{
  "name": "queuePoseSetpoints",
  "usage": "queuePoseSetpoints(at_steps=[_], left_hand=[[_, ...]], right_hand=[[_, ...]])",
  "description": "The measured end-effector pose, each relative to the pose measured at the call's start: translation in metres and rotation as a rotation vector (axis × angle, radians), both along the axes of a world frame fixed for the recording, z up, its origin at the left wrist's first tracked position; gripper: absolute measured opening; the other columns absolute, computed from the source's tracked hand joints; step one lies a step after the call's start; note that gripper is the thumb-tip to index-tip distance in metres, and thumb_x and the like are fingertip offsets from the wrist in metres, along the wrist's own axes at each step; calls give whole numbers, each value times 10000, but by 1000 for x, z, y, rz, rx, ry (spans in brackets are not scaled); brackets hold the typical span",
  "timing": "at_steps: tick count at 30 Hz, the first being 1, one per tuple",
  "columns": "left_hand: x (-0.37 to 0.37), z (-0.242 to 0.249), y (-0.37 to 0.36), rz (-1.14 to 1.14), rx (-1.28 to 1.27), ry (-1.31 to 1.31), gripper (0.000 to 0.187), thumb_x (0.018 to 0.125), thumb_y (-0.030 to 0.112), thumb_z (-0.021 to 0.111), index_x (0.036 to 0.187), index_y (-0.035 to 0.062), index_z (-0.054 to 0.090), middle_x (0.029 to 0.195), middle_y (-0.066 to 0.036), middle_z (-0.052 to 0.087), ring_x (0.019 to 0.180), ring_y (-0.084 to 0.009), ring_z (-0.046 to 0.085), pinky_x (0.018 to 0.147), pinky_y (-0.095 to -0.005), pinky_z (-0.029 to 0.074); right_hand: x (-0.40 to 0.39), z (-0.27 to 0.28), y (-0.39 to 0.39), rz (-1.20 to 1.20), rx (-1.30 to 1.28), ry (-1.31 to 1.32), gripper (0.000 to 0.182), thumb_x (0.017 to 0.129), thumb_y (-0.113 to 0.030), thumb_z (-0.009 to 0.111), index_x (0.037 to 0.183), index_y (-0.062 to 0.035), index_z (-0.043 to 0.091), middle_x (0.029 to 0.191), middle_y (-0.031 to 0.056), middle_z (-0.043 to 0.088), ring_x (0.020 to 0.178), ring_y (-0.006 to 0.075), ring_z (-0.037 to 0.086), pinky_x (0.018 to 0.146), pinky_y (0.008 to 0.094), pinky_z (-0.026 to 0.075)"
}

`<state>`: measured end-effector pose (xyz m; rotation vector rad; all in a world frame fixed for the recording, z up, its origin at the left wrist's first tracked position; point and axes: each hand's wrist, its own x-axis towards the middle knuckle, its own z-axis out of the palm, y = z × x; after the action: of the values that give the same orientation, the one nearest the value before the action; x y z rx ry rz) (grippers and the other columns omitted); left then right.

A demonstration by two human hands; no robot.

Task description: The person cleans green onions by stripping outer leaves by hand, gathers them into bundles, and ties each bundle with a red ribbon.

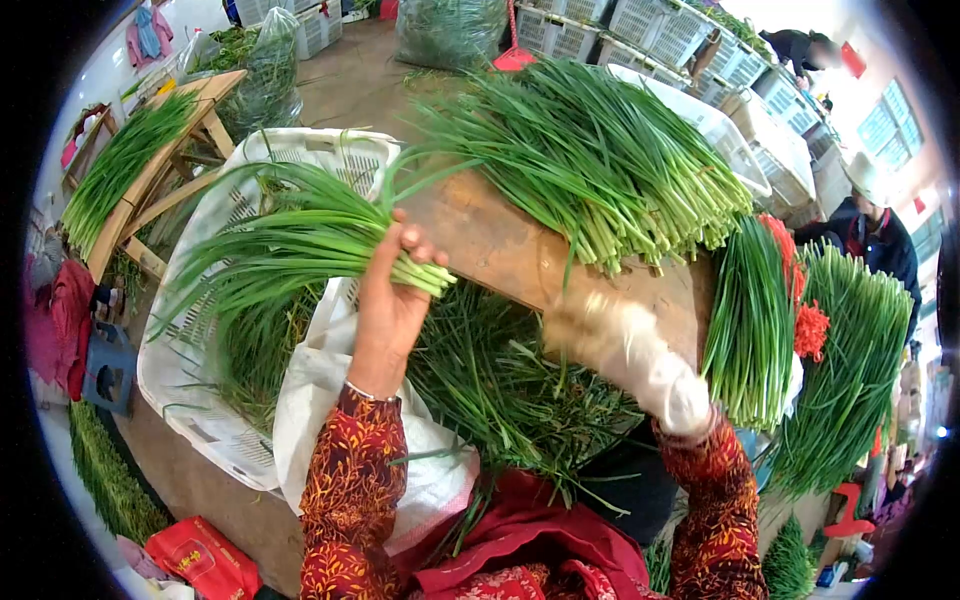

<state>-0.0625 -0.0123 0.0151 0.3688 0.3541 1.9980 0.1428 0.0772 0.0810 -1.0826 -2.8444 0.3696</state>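
My left hand (390, 300) is bare and closed around a bunch of garlic chives (300, 225). The pale cut ends point right and the green leaves fan out to the left, over a white plastic crate. A white glove covers my right hand (610, 340), which is smeared by motion near the front edge of the wooden board (480, 235); its fingers cannot be made out. On that board lies a large pile of garlic chives (600, 160), stems toward me. Loose leaves and trimmings (510, 380) cover my lap below both hands.
The white crate (260, 470) at left holds more leaves. Chive bundles (750, 330) with red ties stand at right, beside another big bundle (845, 370). A wooden bench (150, 190) bears chives. Stacked crates (650, 30) line the back, and a person (870, 230) sits at right.
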Motion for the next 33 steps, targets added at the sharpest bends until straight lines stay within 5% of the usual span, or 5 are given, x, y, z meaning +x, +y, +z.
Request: queuePoseSetpoints(at_steps=[5, 8, 15, 25, 33], left_hand=[[27, -17, 5, -152, -177, -16, 172, 861, 175, 553, 989, 80, 488, 777, 9, 499, 690, -108, 502, 670, -301, 467], [34, -19, 5, -207, -244, 13, 159, 860, 172, 555, 975, 82, 494, 777, 6, 504, 698, -113, 511, 659, -293, 473], [51, -11, -1, -169, -410, 94, 228, 823, 194, 614, 998, 84, 517, 964, -42, 584, 712, -97, 552, 615, -268, 507], [55, -18, 1, -194, -364, 142, 267, 798, 165, 643, 1020, 63, 537, 913, -23, 594, 743, -103, 567, 655, -241, 504], [55, -13, -2, -302, -352, 149, 233, 784, 114, 650, 983, 46, 549, 875, -10, 581, 743, -103, 544, 664, -256, 467]], right_hand=[[-14, -46, 65, -284, 488, -329, 234, 821, -261, 510, 786, -35, 559, 762, 115, 620, 740, 259, 611, 617, 375, 473], [-9, -12, 39, -79, 407, -116, 188, 769, -219, 597, 847, -48, 582, 753, 131, 590, 663, 294, 582, 615, 386, 461], [8, -7, -13, -401, -974, 542, 211, 808, -211, 633, 883, -21, 580, 665, 13, 554, 615, 59, 496, 535, 193, 391], [3, -15, -34, -129, -431, 399, 199, 765, -152, 651, 901, -39, 558, 665, 29, 541, 572, 112, 487, 552, 251, 422], [3, -32, -28, -163, -832, 603, 315, 805, -235, 632, 1014, -12, 556, 795, 21, 575, 728, 109, 529, 664, 245, 439]])
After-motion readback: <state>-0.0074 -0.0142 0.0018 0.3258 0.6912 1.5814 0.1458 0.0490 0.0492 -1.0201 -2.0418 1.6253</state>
